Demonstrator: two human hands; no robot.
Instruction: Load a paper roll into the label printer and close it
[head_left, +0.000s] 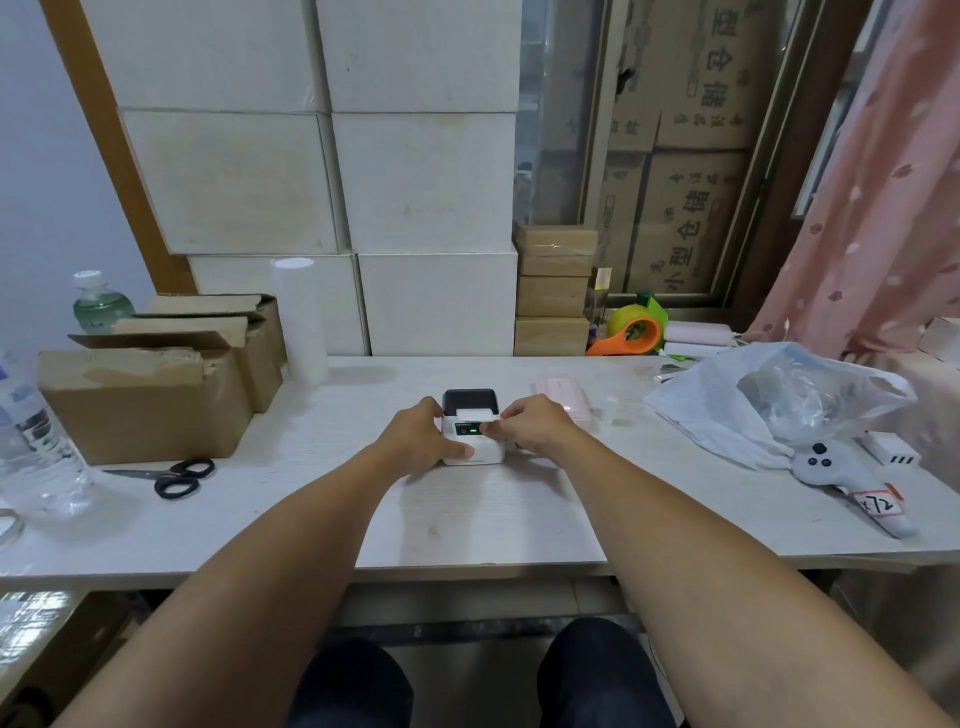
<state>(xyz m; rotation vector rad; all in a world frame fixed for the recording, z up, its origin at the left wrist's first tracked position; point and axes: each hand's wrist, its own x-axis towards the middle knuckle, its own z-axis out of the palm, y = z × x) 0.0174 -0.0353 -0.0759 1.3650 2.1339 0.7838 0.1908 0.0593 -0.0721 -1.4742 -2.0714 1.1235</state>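
Printer sits mid-table, white body, dark top, lid down, green light lit on front panel. Short paper strip pokes from the slot. Left hand cups printer's left side, fingers wrapped, thumb lying along lower front. Right hand on right side, fingers curled narrow, thumb tip touching front panel beside the light. Pink box just beyond right fingers. Scissors well left of left fingers; plastic bag far right.
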